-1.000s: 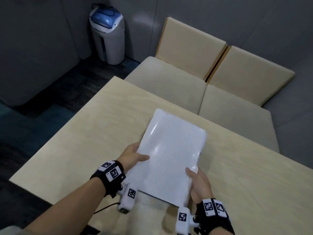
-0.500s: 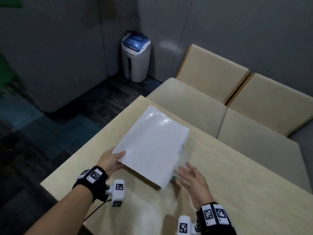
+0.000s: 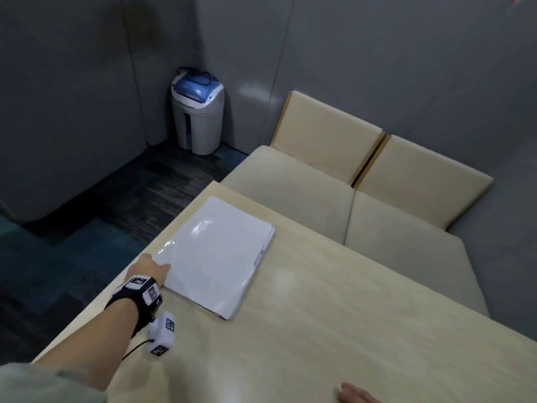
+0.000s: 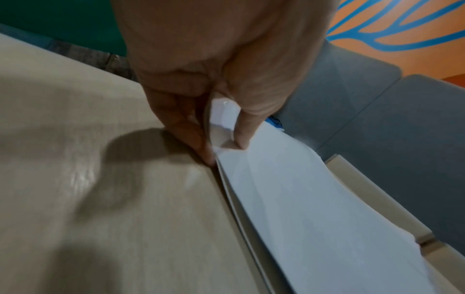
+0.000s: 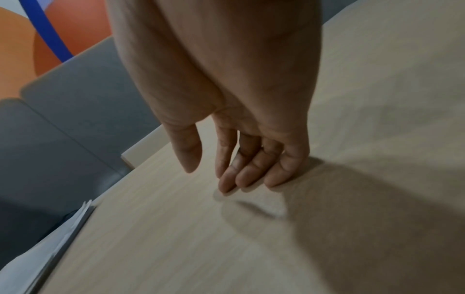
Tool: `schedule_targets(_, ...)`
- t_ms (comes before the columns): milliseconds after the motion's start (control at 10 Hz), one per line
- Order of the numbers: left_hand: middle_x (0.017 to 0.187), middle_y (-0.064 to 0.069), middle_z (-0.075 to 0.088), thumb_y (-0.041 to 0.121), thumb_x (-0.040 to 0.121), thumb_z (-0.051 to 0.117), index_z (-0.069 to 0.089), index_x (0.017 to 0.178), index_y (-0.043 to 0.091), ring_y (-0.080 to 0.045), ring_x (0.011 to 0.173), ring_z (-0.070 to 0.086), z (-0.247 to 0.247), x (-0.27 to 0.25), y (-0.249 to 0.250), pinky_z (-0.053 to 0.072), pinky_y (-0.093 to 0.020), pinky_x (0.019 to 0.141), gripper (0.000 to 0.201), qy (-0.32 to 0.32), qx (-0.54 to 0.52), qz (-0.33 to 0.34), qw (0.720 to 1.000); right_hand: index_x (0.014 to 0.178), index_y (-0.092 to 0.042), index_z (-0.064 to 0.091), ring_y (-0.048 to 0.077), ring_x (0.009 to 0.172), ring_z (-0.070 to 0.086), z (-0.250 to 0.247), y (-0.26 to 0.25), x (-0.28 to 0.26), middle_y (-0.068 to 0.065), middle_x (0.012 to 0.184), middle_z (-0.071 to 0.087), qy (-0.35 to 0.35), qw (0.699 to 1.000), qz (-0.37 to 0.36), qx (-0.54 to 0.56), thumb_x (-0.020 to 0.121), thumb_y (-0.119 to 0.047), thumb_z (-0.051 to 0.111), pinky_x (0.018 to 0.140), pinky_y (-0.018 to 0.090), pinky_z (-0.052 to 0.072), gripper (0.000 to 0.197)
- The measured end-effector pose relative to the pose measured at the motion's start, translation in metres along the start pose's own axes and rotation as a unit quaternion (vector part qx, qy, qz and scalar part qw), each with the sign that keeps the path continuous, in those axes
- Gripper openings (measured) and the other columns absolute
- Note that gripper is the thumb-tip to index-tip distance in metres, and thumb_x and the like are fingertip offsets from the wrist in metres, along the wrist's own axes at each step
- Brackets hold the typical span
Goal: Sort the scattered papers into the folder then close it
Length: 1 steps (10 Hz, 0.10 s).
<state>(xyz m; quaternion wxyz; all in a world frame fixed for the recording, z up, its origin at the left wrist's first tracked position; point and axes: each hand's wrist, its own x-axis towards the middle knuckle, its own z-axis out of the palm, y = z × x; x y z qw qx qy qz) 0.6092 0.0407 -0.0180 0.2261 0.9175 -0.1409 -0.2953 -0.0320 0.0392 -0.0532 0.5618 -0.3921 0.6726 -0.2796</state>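
A closed white folder (image 3: 215, 257) with sheets inside lies flat on the light wooden table (image 3: 319, 330), near its far left corner. My left hand (image 3: 149, 270) pinches the folder's near left corner. In the left wrist view the thumb lies on the cover and the fingers sit against the edge of the folder (image 4: 314, 208). My right hand (image 3: 356, 395) shows only at the bottom edge of the head view, far from the folder. In the right wrist view the right hand (image 5: 214, 177) hangs relaxed just above the table and holds nothing.
The table's left edge runs close beside the folder, with dark floor below. A beige cushioned bench (image 3: 290, 184) stands behind the far edge. A white and blue bin-like machine (image 3: 197, 112) stands in the room's corner.
The folder has gone from both hands in front of me to lying flat at the table's far left. My right hand let go and drew back toward me.
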Motion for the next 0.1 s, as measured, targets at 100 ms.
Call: schedule_targets(100, 0.131, -0.036, 0.045, 0.036, 0.068, 0.084, 0.039, 0.128, -0.011, -0.047, 0.119, 0.047, 0.0047, -0.0103, -0.0001, 0.039, -0.059, 0.097, 0.089, 0.170, 0.035, -0.047, 0.984, 0.090, -0.006, 0.081, 0.023, 0.092, 0.071, 0.1703, -0.0292, -0.0693, -0.004, 0.071, 0.080, 0.024, 0.999, 0.030, 0.000, 0.067, -0.024, 0.092, 0.071, 0.018, 0.052, 0.031)
